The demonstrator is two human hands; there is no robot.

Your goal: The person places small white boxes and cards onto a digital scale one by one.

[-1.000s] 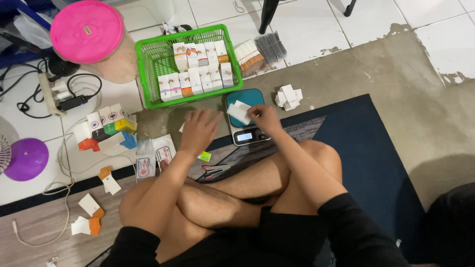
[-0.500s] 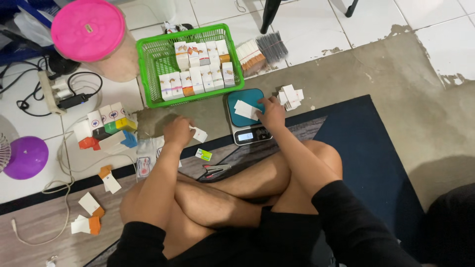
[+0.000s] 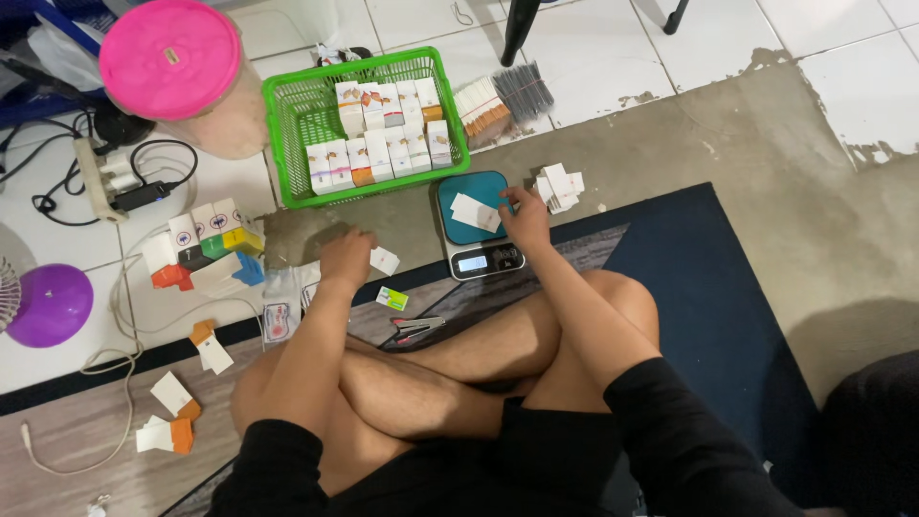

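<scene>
We see the left hand (image 3: 347,258) on the floor, fingers curled on a small white packet (image 3: 385,260), while the right hand (image 3: 525,215) rests loosely at the edge of the teal digital scale (image 3: 476,225), fingertips touching the white packet on the pan (image 3: 476,213); whether it pinches that packet we cannot tell. The scale sits on the floor just in front of the green basket (image 3: 287,144), and a stack of white packets (image 3: 560,187) lies just right of it. Risk, in our judgement: the right hand pressing on the pan would skew the reading, and a nudge could slide the packet off, since it lies tilted near the rim. The stapler (image 3: 416,327) near the knee could get kicked. Counts: one scale, one basket, one pink-lidded jar (image 3: 172,62), one purple fan (image 3: 48,304), roughly a dozen boxes upright in the basket, one packet on the pan, one in the left hand.
</scene>
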